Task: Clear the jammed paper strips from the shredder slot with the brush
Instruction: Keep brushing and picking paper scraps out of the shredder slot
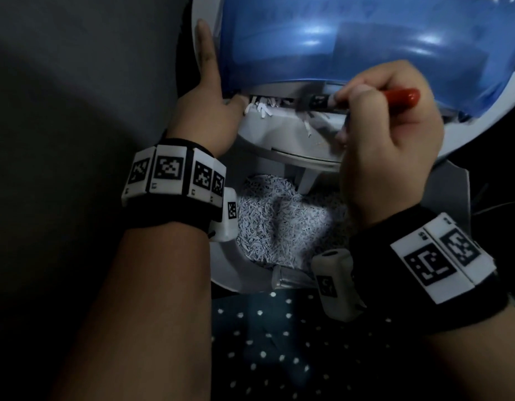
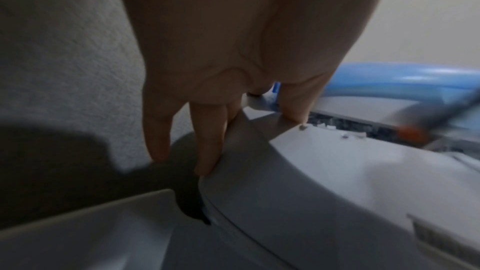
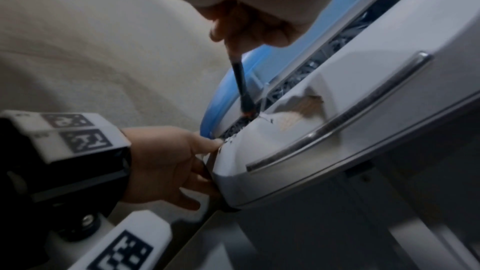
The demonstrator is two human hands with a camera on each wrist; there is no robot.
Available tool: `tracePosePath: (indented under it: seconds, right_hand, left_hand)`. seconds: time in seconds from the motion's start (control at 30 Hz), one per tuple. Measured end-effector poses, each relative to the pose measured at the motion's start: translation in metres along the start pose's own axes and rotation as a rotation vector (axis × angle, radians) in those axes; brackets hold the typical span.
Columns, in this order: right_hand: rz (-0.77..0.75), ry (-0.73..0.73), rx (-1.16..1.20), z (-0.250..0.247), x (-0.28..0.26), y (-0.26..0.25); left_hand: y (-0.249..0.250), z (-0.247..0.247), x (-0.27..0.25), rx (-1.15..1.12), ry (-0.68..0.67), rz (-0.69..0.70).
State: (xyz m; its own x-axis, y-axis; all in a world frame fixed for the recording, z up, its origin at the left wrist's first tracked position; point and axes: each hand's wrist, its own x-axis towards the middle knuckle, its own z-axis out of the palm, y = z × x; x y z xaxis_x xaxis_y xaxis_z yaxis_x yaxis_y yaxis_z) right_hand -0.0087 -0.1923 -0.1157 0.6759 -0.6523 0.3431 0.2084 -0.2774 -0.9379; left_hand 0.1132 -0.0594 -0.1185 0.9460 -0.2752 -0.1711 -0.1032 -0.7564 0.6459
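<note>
Wrist bands with printed markers nearest the head camera. Right hand clamped on red-handled brush, bristle end in shredder slot. Jammed paper strips stick out at slot's left end. Left hand flat, fingers straight, pressed against grey shredder head, thumb beside strips. Shreds heaped in bin below.

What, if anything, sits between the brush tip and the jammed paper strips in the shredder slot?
Nothing visible does. The right hand holds the red-handled brush with its dark head at the grey shredder's slot, white jammed strips lying openly just leftward. The left hand rests on the shredder's side.
</note>
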Motion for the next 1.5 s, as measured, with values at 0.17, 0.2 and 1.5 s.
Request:
tracePosePath:
  seconds: [0.17,0.2,1.5]
  right_hand:
    - [0.086,-0.29,-0.12,0.011,-0.01,0.004]
    - [0.086,-0.295,-0.176,0.012,-0.012,0.005]
    - [0.022,0.106,0.084,0.009,-0.008,0.003]
  left_hand:
    - [0.001,0.001,0.0,0.0,0.018,-0.01]
    - [0.001,0.001,-0.001,-0.002,0.018,-0.011]
    - [0.0,0.0,0.001,-0.01,0.007,0.013]
